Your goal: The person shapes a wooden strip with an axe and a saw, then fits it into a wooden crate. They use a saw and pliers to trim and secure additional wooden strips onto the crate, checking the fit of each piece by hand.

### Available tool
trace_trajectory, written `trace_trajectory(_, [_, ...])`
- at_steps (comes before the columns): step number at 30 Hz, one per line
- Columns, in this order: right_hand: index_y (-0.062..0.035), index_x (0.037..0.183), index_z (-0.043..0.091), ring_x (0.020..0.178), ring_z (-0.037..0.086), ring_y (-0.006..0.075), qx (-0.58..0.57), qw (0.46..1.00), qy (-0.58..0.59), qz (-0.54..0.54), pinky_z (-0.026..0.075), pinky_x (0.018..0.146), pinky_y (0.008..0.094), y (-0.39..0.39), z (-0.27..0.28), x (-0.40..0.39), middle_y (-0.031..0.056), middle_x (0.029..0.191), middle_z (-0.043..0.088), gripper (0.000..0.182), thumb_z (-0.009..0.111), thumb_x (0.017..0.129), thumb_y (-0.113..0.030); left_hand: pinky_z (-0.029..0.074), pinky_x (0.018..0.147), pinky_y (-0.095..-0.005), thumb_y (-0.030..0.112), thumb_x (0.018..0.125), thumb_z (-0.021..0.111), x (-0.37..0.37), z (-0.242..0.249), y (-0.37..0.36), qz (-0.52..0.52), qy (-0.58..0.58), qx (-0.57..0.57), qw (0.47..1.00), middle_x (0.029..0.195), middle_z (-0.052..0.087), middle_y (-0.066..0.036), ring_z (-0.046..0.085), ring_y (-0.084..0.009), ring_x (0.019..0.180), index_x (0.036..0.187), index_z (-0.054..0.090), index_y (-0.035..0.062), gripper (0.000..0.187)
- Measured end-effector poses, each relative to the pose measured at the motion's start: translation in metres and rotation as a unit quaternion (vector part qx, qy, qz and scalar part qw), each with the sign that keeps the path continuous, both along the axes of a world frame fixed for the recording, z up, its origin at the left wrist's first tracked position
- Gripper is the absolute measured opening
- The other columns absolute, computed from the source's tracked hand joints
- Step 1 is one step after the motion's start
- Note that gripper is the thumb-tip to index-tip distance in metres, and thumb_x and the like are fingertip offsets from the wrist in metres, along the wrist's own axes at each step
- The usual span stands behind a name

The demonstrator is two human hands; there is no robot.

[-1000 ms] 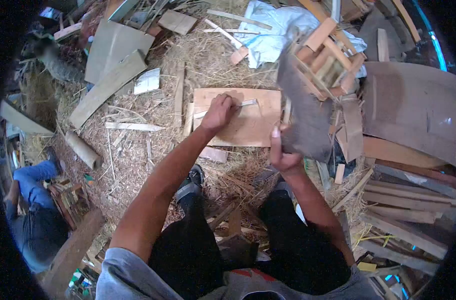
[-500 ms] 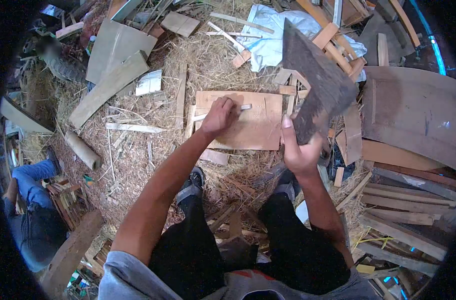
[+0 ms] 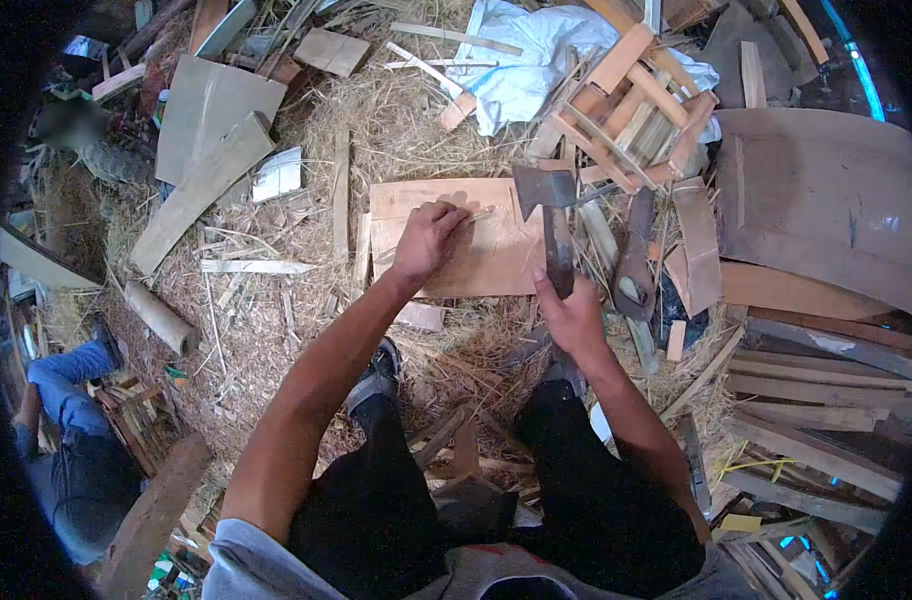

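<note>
A light wooden board (image 3: pixel 496 262) lies flat on the straw between my feet and the white sack. Over its middle, my left hand (image 3: pixel 431 237) is closed, pinching a small thin wood piece (image 3: pixel 484 213) against the board. My right hand (image 3: pixel 573 315) is wrapped round the dark handle of a hatchet (image 3: pixel 557 240) at the board's right edge. The hatchet's dark metal head (image 3: pixel 543 190) is above the board's upper right corner, to the right of my left hand.
A wooden frame (image 3: pixel 626 120) stands by a white sack (image 3: pixel 536 45). Brown panels (image 3: pixel 826 190) and stacked planks (image 3: pixel 806 410) lie right. Another person in blue trousers (image 3: pixel 71 375) is at the far left, near a thick log (image 3: pixel 156 510).
The hatchet has come down and left, from raised near the camera to beside the board, with my right hand on it. My left hand still holds the small wood piece.
</note>
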State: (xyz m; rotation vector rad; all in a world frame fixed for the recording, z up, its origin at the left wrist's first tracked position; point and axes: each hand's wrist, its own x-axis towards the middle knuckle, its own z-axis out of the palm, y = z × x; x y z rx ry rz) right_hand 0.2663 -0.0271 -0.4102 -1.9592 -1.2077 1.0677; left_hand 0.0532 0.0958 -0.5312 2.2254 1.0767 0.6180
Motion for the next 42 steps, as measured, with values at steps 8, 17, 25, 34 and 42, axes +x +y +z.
trace_trajectory(8, [-0.0002,0.085,0.060,0.061,0.056,0.0219,0.032,0.998,-0.043,0.040,0.046,0.062,0.0380,-0.006,-0.035,0.003,0.0113,0.065,0.059,0.038,0.062,0.096,-0.037,0.042,0.087,-0.0433,0.019,0.087,0.065,0.002,-0.007,-0.008,0.008,0.033,0.007,0.999,0.106,0.063,-0.008,0.058,-0.0300,0.098,0.113,0.066,0.0111,0.028])
trace_trajectory(17, [-0.0004,0.096,0.064,0.072,0.065,0.0320,-0.040,0.998,-0.039,0.031,0.050,0.068,0.0411,0.002,-0.021,0.015,0.0169,0.074,0.065,0.038,0.064,0.093,-0.038,0.046,0.080,-0.0387,0.016,0.092,0.062,0.000,-0.012,0.003,-0.005,0.016,0.019,1.000,0.100,0.065,-0.010,0.061,-0.0270,0.090,0.108,0.067,0.0078,0.019])
trace_trajectory(25, [0.0012,0.117,0.060,0.093,0.065,0.0420,0.046,0.936,-0.272,0.218,0.052,0.081,0.0483,-0.010,-0.047,0.074,0.0222,0.103,0.066,0.052,0.080,0.076,-0.025,0.052,0.068,-0.0269,0.023,0.101,0.057,0.007,0.073,0.040,0.264,-0.326,-0.399,0.815,0.088,0.062,-0.001,0.058,-0.0095,0.075,0.100,0.066,0.0008,0.024])
trace_trajectory(34, [0.0007,0.134,0.050,0.107,0.061,0.0298,0.155,0.952,-0.148,0.217,0.052,0.086,0.0362,0.010,-0.022,0.049,0.0146,0.119,0.060,0.048,0.065,0.091,-0.015,0.061,0.079,-0.0398,0.021,0.100,0.057,0.034,0.129,0.044,0.223,-0.428,-0.396,0.781,0.094,0.062,-0.007,0.067,-0.0196,0.086,0.104,0.059,0.0031,0.018])
trace_trajectory(42, [0.0004,0.111,0.060,0.064,0.058,0.0077,0.094,0.952,0.261,-0.127,0.047,0.058,0.0232,0.037,0.034,0.056,0.0018,0.080,0.063,0.022,0.055,0.102,-0.019,0.060,0.081,-0.0375,0.013,0.099,0.057,0.089,0.140,0.041,0.139,-0.461,-0.410,0.774,0.094,0.063,-0.008,0.065,-0.0181,0.087,0.094,0.056,0.0014,0.013])
